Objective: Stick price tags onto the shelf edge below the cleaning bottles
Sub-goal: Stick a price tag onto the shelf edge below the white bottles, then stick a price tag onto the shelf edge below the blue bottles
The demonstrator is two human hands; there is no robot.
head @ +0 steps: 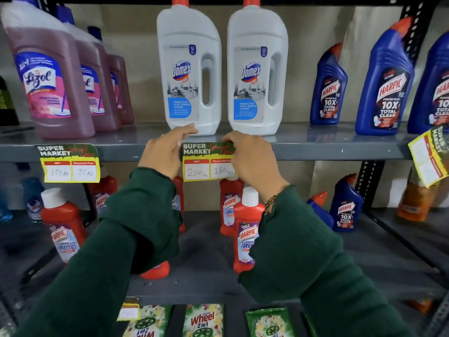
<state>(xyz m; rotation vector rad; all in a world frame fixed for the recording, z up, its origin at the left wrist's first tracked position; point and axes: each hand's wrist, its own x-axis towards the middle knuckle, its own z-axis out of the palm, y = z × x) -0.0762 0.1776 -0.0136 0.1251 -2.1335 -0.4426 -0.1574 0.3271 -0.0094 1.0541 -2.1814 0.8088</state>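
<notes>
**Price tag pressed to the shelf edge under the Domex bottles**

The price tag in play, a paper card with a green "SUPER MARKET" header and a yellow lower half carrying two white boxes handwritten 200 Rs and 160 Rs, sits flat against the grey metal shelf edge, and I see both hands on it. My left hand covers the tag's left end, fingers curled over the top of the shelf lip; my right hand covers its right end, fingers closed down on the upper right corner and hiding part of the second box. Both hands are pressed onto the tag rather than spread open. Dark green sleeves run back from both wrists, and a beaded bracelet shows at the right one.

Directly above the grip stand two white handled Domex bottles with red caps, the left one just behind my left fingertips. Well to the left of the grip, a matching price tag reading 150 Rs and 75 Rs hangs from the same edge below the pink Lizol bottles. To the right stand blue Harpic bottles, with a third tag tilted at the far right. Below the grip, red Harpic bathroom cleaner bottles occupy the lower shelf.
</notes>
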